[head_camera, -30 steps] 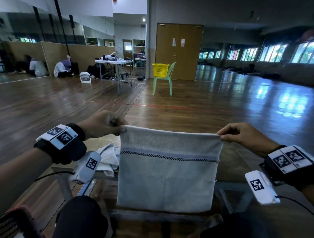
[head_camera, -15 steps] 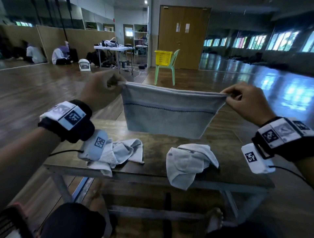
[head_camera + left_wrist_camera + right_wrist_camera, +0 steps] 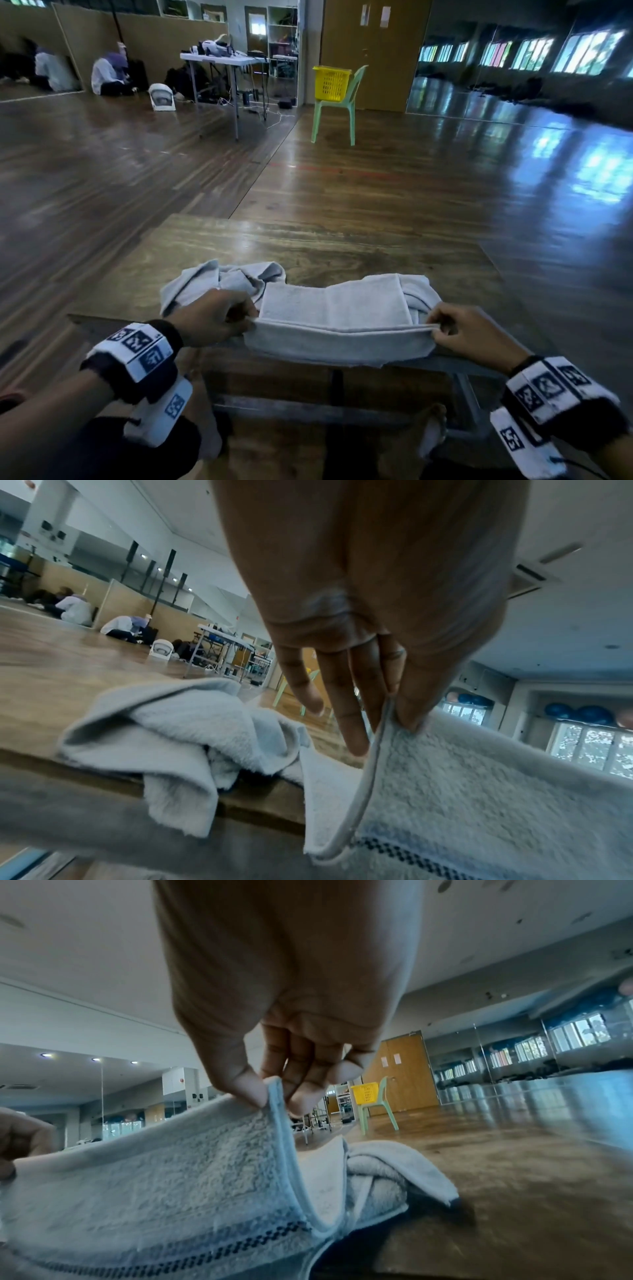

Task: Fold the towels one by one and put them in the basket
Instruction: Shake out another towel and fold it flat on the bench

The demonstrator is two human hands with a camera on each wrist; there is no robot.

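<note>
Head view: the left hand (image 3: 212, 317) and right hand (image 3: 469, 334) each pinch an upper corner of a pale towel (image 3: 337, 329) at the near edge of the wooden table (image 3: 342, 240). Both hands are curled, thumb against fingers, with the doubled hem caught between them. The towel's far part lies flat on the table top; its near part hangs over the edge. Left wrist view confirms the thumb and fingers (image 3: 352, 723) clamped on the hem (image 3: 377, 739). Right wrist view shows the same grip and a dark checked band (image 3: 192, 1256) along the towel. A crumpled towel (image 3: 219, 281) lies just left, and another (image 3: 419, 294) at the right, touching the held one. The yellow basket (image 3: 331, 83) sits on a green chair (image 3: 337, 109), well apart.
</note>
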